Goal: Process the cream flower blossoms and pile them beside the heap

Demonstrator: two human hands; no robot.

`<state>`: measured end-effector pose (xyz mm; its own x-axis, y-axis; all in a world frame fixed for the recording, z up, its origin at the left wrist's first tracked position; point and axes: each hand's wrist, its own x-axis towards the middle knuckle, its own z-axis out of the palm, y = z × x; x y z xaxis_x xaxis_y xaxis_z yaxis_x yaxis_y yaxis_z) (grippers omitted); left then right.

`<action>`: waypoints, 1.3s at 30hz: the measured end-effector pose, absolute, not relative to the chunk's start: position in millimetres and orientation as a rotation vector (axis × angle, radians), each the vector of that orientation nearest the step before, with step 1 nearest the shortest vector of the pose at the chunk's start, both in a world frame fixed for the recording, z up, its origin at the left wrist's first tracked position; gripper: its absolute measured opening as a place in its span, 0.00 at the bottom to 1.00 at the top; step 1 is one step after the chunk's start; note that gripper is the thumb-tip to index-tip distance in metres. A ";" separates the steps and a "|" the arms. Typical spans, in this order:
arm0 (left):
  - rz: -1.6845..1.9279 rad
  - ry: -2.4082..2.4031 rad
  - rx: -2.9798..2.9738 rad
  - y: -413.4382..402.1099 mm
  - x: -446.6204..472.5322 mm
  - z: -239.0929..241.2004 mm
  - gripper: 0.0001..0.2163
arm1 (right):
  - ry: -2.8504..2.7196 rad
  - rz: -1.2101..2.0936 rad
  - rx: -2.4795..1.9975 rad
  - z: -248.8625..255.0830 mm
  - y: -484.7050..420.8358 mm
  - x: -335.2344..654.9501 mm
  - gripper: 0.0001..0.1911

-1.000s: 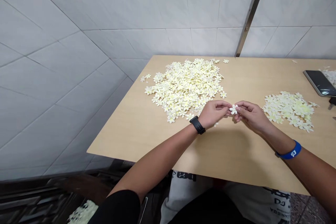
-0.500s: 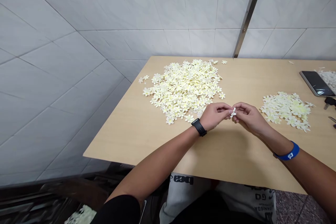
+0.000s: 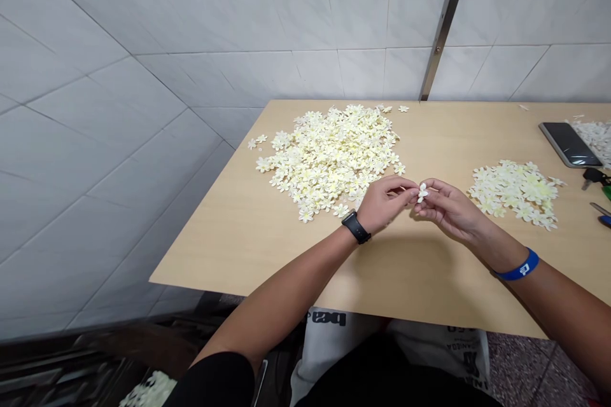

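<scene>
My left hand (image 3: 383, 203) and my right hand (image 3: 447, 208) meet above the wooden table (image 3: 267, 235), fingertips pinched together on one small white fabric flower (image 3: 422, 192). A big heap of the same pale yellow-white flowers (image 3: 334, 156) lies just behind my left hand. A smaller heap of flowers (image 3: 515, 194) sits to the right of my right hand. My left wrist carries a black watch (image 3: 356, 227); a blue band (image 3: 519, 267) is on the right wrist.
A dark phone (image 3: 569, 144) lies at the table's far right, with keys (image 3: 594, 176) near it and more white flowers (image 3: 596, 133) at the edge. White tiled walls close the left and back. A metal bracket (image 3: 442, 25) runs up the wall. More flowers (image 3: 147, 391) lie below the table.
The flower between my fingers has turned from face-up to edge-on. Both hands stay together over the same spot; the view has shifted slightly to the right.
</scene>
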<state>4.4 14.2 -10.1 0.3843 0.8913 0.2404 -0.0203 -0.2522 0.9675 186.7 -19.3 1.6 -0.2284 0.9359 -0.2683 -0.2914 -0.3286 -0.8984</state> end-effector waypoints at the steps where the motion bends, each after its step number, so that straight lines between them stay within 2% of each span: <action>1: 1.062 0.802 1.574 14.2 4.6 -11.0 0.08 | -0.924 1.709 -1.078 0.9 -18.8 187.3 0.20; 10: 0.999 0.794 1.538 14.7 4.2 -15.7 0.11 | -0.974 1.677 -1.103 -4.5 -15.4 187.3 0.20; 16: 0.873 0.726 1.216 21.3 2.8 -23.8 0.21 | -1.085 1.553 -1.101 -11.2 -14.1 186.2 0.21; 24: 0.733 0.706 0.981 27.2 -3.6 -19.1 0.26 | -1.522 1.108 -1.212 -8.4 -19.5 187.3 0.12; 28: 0.781 0.748 1.062 20.4 -2.8 -10.9 0.24 | -1.544 0.981 -1.305 -7.1 -24.6 184.1 0.08; 31: 0.823 0.814 1.234 13.9 -1.7 -6.0 0.19 | -1.511 0.935 -1.349 -6.9 -27.2 180.8 0.08; 34: 0.862 0.896 1.440 9.3 -0.8 -3.4 0.13 | -1.475 0.987 -1.330 -7.3 -27.7 178.7 0.09; 39: 0.884 0.905 1.570 8.2 -0.5 -4.0 0.08 | -1.450 1.108 -1.202 -9.0 -25.3 178.8 0.14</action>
